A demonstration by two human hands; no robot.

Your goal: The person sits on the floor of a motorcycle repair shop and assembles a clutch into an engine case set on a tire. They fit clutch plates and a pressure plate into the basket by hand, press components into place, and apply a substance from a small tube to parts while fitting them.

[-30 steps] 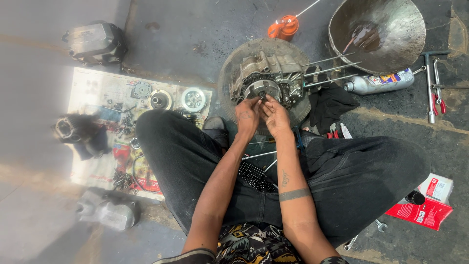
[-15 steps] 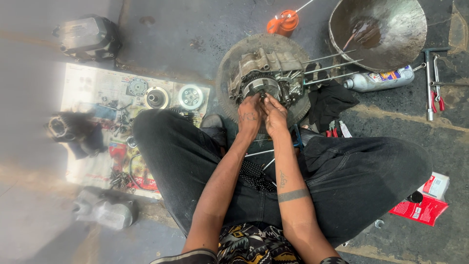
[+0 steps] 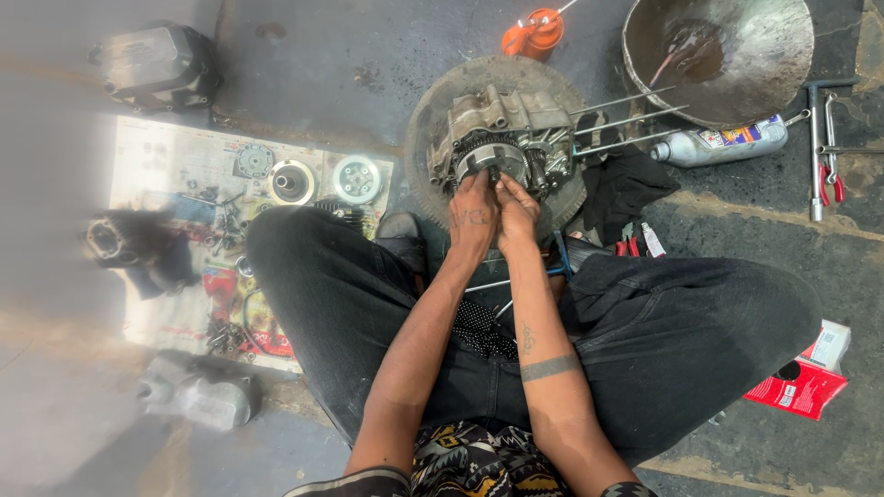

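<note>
Both hands, left hand (image 3: 473, 213) and right hand (image 3: 516, 210), press bent fingers on the round engine part (image 3: 491, 158) right above them.

Both hands, left (image 3: 472, 213) & right (image 3: 517, 210), touching engine block (image 3: 502, 143) at clutch assy. Engine sits on round tray (image 3: 433, 120); metal bowl (image 3: 737, 74) nearby.

Head camera, steeply downward, near
</note>
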